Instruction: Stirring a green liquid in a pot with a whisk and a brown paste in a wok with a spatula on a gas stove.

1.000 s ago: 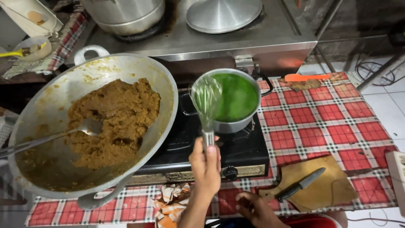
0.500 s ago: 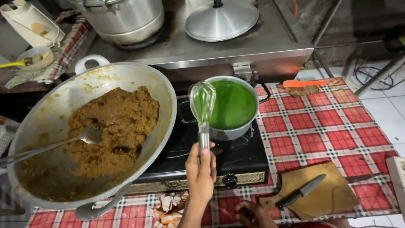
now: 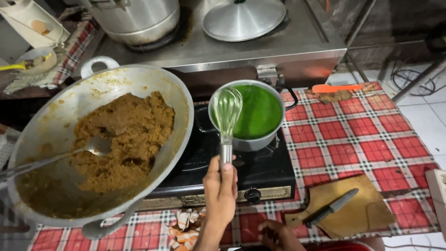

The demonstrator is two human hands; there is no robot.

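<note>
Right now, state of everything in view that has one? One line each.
left hand: grip closed on whisk handle
whisk: upright, wires coated green, raised at the pot's near rim
pot: on the stove, uncovered, full of green liquid
wok: uncovered, holds brown mash, spoon resting in it
lid: off, lying on the metal counter
knife: lying flat on the cutting board
right hand: low at table edge, grip unclear

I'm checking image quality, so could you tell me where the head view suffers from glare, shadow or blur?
Head view: glare on the lid and big pot; deep shadow top right; whisk wires slightly soft; pan and knife sharp; wok rim bowed by the lens.
</note>
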